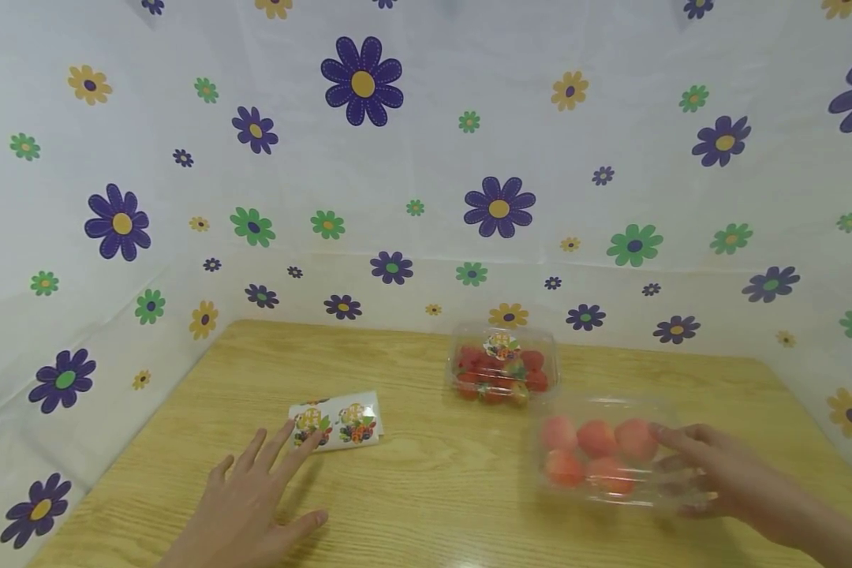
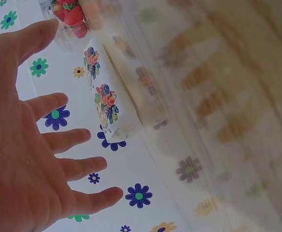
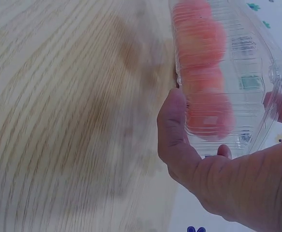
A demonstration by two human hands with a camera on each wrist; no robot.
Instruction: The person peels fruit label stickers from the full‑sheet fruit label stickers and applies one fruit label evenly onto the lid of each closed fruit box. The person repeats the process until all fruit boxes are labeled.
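My right hand (image 1: 731, 477) grips the right end of a clear plastic clamshell box (image 3: 249, 99). Inside it lie several pinkish-orange, peach-like fruits (image 1: 598, 438). In the right wrist view the thumb and fingers hold opposite sides of the box. My left hand (image 1: 248, 493) is spread with its fingers apart, holding nothing. Its fingertips overlap the near edge of a white sticker sheet (image 1: 360, 426) in the head view; I cannot tell whether they touch. Fruit-cluster labels (image 2: 107, 104) are printed on the sheet, which looks folded or curled.
Behind and left of the held box stands a second clear clamshell (image 1: 543, 341) with strawberries (image 1: 493, 377), a round fruit sticker (image 1: 501, 345) on its lid. Flower-patterned white sheeting (image 1: 426, 158) borders the back and sides of the wooden table (image 1: 426, 505).
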